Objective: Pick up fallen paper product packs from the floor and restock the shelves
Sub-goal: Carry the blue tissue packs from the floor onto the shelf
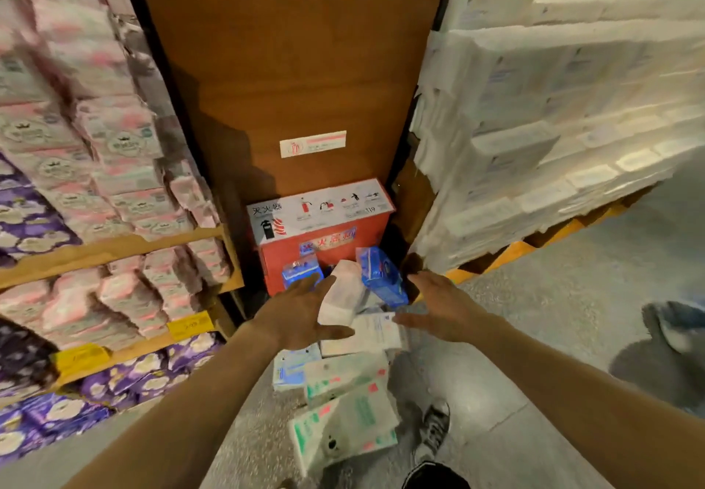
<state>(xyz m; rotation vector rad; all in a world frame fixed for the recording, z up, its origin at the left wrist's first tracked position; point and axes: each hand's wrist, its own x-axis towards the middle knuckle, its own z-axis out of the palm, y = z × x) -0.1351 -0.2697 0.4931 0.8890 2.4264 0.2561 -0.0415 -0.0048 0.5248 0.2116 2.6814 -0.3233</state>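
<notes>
White pack (pixel 343 294) | on floor (pixel 534 316), leaning toward red box (pixel 324 259), long axis near-to-far | lies between grips; left grip (pixel 301 313) nearer, right grip (pixel 442 309) just beside | both spread apart, holding nothing

Grey concrete floor (pixel 553 316): fallen paper packs (pixel 351 423) heaped against red extinguisher box (pixel 324 229).

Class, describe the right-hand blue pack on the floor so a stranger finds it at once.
Find the red fire-extinguisher box below the brown panel. At its right front corner leans a tilted blue pack, just beyond the right hand. The other blue pack sits left of the white pack.
</notes>
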